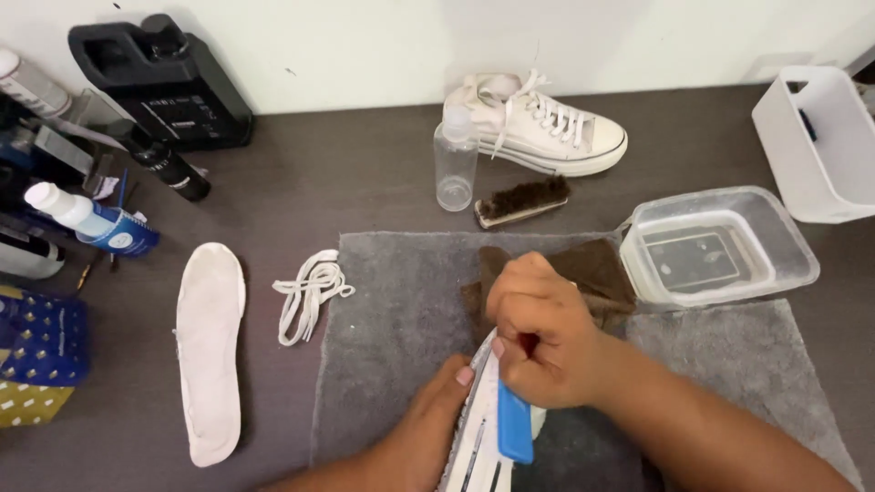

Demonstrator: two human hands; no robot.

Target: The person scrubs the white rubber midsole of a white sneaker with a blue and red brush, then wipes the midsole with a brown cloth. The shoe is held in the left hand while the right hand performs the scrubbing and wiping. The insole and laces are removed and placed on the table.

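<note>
My left hand (pixel 428 419) grips a white sneaker (pixel 476 446) turned on its side at the bottom edge, sole rim facing up, above a grey towel (pixel 392 319). My right hand (pixel 542 337) is closed around a blue-handled brush (pixel 515 424) pressed against the sneaker's sole edge. The brush bristles are hidden under my fist. A brown cloth (pixel 592 269) lies on the towel just behind my right hand.
A second white sneaker (pixel 538 128), a clear bottle (pixel 455 159) and a dark-bristled brush (pixel 521 200) sit at the back. A clear tub of water (pixel 720 246) is on the right, a white bin (pixel 820 146) beyond. A white insole (pixel 211 351), loose laces (pixel 310 290) and bottles lie left.
</note>
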